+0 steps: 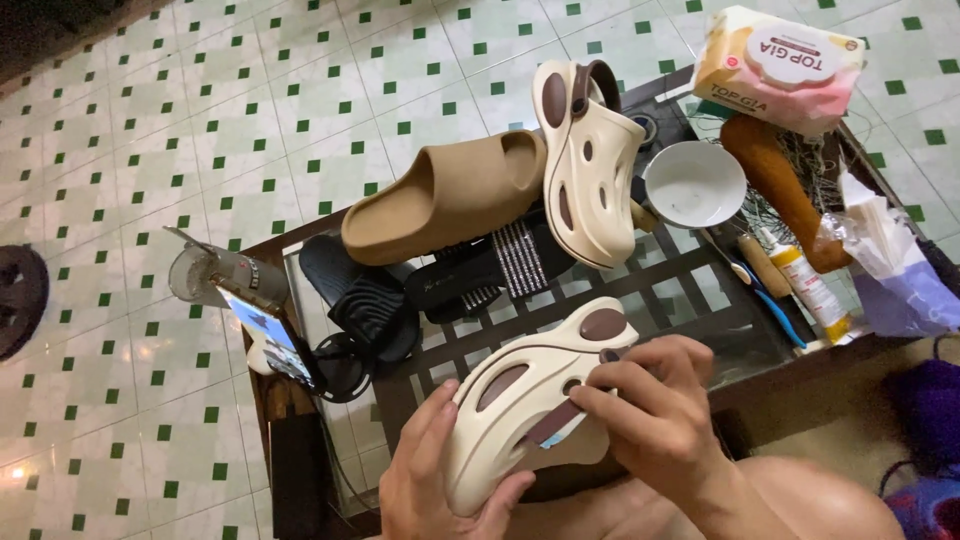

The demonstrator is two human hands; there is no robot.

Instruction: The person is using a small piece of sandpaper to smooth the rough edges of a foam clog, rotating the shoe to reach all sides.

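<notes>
Over table [700, 300], hands grip cream clog [520, 400].

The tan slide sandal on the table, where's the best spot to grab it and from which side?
Grip the tan slide sandal by its arched strap, coming from above. It rests tilted atop the black sandals, so the broad band is exposed. Avoid its right end, which sits close against the upright cream clog.

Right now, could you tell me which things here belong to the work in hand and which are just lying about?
In hand:
- cream clog, cradled by the left hand
- its brown strap, pinched by the right hand
- matching cream clog on the glass table

Lying about:
- tan slide
- black sandals
- white bowl
- phone
- tissue pack
</notes>
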